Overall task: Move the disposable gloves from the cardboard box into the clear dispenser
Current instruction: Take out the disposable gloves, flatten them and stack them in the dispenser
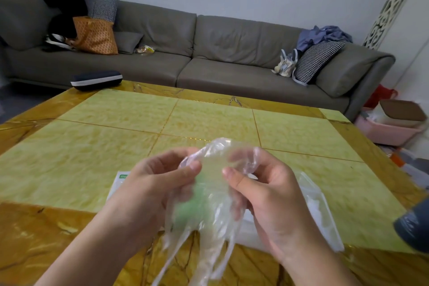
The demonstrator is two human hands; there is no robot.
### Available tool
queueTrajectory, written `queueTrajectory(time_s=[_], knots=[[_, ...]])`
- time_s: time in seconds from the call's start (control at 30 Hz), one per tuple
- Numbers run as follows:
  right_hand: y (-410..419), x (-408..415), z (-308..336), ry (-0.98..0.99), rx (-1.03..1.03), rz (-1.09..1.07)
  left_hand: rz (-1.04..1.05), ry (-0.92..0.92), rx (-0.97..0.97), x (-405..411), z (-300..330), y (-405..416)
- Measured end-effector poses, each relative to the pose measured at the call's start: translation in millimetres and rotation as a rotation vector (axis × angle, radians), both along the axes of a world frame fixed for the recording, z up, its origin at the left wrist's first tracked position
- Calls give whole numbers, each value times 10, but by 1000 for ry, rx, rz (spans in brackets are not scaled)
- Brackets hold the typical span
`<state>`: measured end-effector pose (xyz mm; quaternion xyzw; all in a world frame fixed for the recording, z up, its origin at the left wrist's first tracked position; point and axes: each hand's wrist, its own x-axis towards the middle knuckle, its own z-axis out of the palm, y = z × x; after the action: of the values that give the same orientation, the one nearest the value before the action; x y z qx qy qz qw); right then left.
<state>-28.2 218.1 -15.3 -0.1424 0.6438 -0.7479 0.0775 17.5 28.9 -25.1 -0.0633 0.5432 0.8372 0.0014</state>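
Both my hands hold a bunch of thin clear disposable gloves (214, 195) above the near part of the yellow-green table (209, 118). My left hand (157, 183) pinches the bunch's upper left edge, and my right hand (262, 193) grips its upper right. The glove fingers dangle down toward the table's front edge. Behind my left hand lies the white and green cardboard box (120, 181), mostly hidden. Under and to the right of my right hand lies the clear dispenser (318, 211), with white material showing inside it.
A dark case (96, 80) rests at the table's far left corner. A grey sofa (209, 53) with cushions, bags and clothes runs behind the table. A pink bin (387, 130) stands on the floor at right. A dark grey object (413, 227) juts in at the right edge.
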Motion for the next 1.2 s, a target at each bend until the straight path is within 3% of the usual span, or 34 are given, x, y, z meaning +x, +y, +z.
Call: queueTrajectory(time_s=[0.13, 0.23, 0.47, 0.63, 0.8, 0.93, 1.13, 1.2], knots=[[61, -4, 65, -105, -101, 36, 66, 117, -11, 22, 54, 24], [90, 12, 71, -138, 14, 79, 33, 160, -79, 29, 59, 55], [210, -72, 64, -45, 70, -46, -14, -97, -155, -13, 4, -18], [350, -99, 155, -241, 81, 146, 178, -14, -152, -53, -16, -41], [391, -116, 117, -195, 105, 31, 273, 78, -233, -51, -5, 4], [393, -85, 95, -138, 196, 190, 338, 103, -239, -45, 20, 68], [421, -70, 90, -268, 27, 237, 452, 120, -284, -21, 62, 61], [445, -46, 106, -258, 85, 315, 458, 112, -288, -18, 79, 74]])
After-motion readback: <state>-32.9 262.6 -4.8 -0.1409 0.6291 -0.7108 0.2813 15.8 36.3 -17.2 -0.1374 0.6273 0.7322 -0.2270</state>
